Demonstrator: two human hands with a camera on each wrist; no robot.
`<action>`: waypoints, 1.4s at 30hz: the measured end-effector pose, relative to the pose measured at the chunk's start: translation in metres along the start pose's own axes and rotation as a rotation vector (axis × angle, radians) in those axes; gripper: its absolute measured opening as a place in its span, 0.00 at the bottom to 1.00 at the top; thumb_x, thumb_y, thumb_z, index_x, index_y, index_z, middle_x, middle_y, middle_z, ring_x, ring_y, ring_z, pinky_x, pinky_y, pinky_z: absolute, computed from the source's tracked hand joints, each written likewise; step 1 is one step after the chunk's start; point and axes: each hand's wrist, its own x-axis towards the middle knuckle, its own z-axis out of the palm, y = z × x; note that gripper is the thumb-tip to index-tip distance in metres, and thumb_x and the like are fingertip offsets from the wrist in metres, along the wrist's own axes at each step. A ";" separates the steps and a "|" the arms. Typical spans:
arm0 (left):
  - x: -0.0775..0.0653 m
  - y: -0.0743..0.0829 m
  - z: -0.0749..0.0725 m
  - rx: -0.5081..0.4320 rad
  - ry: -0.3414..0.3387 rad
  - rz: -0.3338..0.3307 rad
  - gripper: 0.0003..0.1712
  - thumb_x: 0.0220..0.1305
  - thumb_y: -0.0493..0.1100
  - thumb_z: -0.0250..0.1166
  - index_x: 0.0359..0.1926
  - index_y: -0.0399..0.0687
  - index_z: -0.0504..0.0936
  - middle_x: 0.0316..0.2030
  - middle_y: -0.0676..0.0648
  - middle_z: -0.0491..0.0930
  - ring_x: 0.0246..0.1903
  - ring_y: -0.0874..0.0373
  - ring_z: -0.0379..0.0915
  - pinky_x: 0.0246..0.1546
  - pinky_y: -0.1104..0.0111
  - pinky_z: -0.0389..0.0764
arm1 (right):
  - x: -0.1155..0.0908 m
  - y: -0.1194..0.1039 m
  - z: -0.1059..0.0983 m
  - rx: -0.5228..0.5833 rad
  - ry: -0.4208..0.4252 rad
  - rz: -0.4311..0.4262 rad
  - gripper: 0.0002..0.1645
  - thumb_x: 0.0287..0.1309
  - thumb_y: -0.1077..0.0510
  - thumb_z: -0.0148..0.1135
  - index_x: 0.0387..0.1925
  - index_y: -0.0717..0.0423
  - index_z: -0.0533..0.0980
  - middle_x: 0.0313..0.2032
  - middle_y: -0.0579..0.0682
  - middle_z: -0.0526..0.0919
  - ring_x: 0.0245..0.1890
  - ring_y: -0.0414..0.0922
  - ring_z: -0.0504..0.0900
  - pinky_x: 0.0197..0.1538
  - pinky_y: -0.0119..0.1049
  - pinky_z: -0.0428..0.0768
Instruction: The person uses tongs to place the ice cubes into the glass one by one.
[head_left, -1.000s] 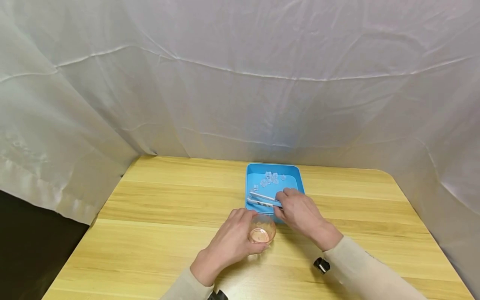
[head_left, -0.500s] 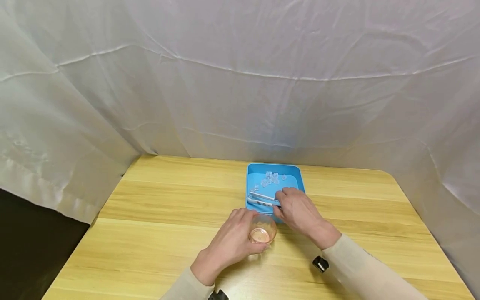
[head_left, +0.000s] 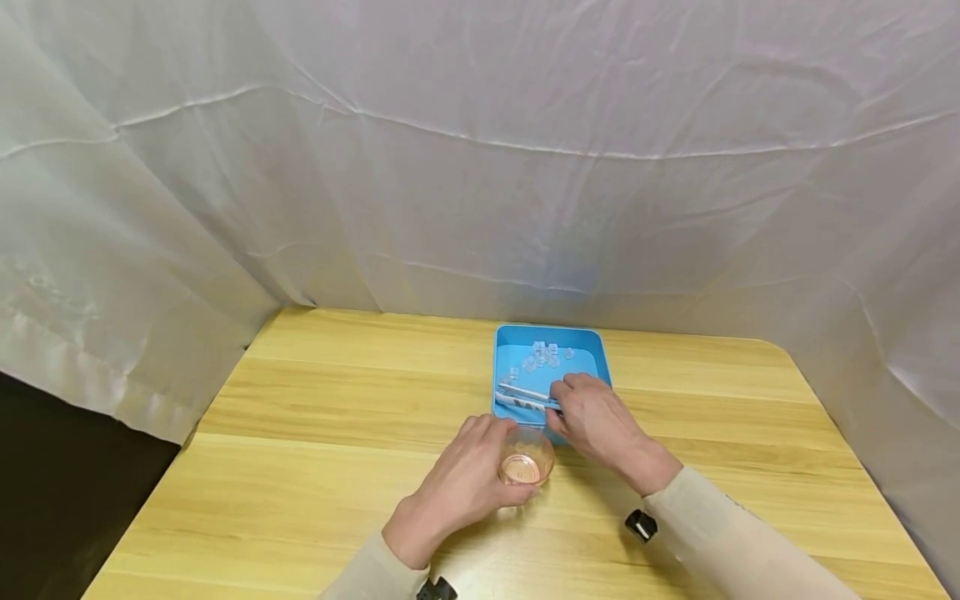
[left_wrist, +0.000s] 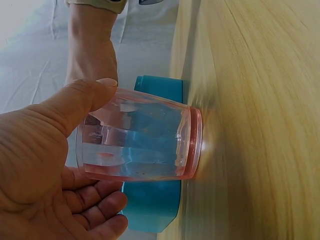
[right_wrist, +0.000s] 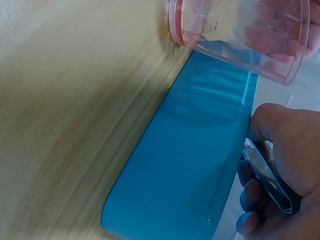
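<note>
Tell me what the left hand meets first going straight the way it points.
Likely the blue tray, its near wall just beyond the pink cup the left hand holds; whether they touch is unclear.

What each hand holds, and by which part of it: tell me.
The left hand holds the pinkish cup by its upper sides; the right hand holds the tongs by their handle end.

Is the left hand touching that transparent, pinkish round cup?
Touching: the left wrist view shows the left hand around the cup, its thumb against the side.
</note>
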 end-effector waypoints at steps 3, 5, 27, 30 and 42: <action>0.000 0.001 0.000 0.010 0.003 0.004 0.45 0.55 0.60 0.80 0.65 0.39 0.77 0.55 0.46 0.81 0.57 0.52 0.74 0.61 0.61 0.80 | 0.000 0.001 0.000 0.010 -0.004 0.001 0.14 0.60 0.58 0.71 0.25 0.54 0.73 0.21 0.43 0.66 0.24 0.41 0.63 0.30 0.32 0.66; 0.000 0.001 0.000 0.029 0.010 0.011 0.45 0.54 0.61 0.80 0.65 0.40 0.77 0.55 0.46 0.81 0.57 0.52 0.74 0.62 0.60 0.79 | 0.000 0.001 0.000 0.017 -0.006 0.003 0.14 0.60 0.59 0.71 0.25 0.54 0.73 0.21 0.43 0.66 0.24 0.41 0.63 0.31 0.33 0.66; -0.004 -0.001 -0.005 0.121 0.044 0.040 0.44 0.54 0.64 0.79 0.62 0.41 0.78 0.55 0.45 0.82 0.55 0.51 0.76 0.62 0.59 0.80 | -0.021 0.011 -0.021 0.095 0.023 0.084 0.08 0.62 0.60 0.67 0.29 0.56 0.77 0.23 0.43 0.68 0.26 0.39 0.64 0.30 0.32 0.67; -0.004 -0.001 -0.005 0.113 0.040 0.036 0.43 0.54 0.63 0.79 0.63 0.41 0.78 0.55 0.45 0.82 0.56 0.51 0.76 0.62 0.59 0.80 | -0.027 0.013 -0.026 0.114 0.041 0.109 0.07 0.62 0.61 0.68 0.30 0.56 0.78 0.25 0.43 0.71 0.27 0.39 0.67 0.31 0.32 0.70; -0.004 -0.001 -0.004 0.087 0.037 0.032 0.43 0.54 0.62 0.79 0.63 0.41 0.78 0.56 0.45 0.81 0.57 0.51 0.75 0.64 0.59 0.79 | -0.059 0.008 -0.061 0.157 0.120 0.137 0.03 0.62 0.60 0.71 0.36 0.52 0.83 0.29 0.39 0.76 0.29 0.35 0.68 0.29 0.32 0.72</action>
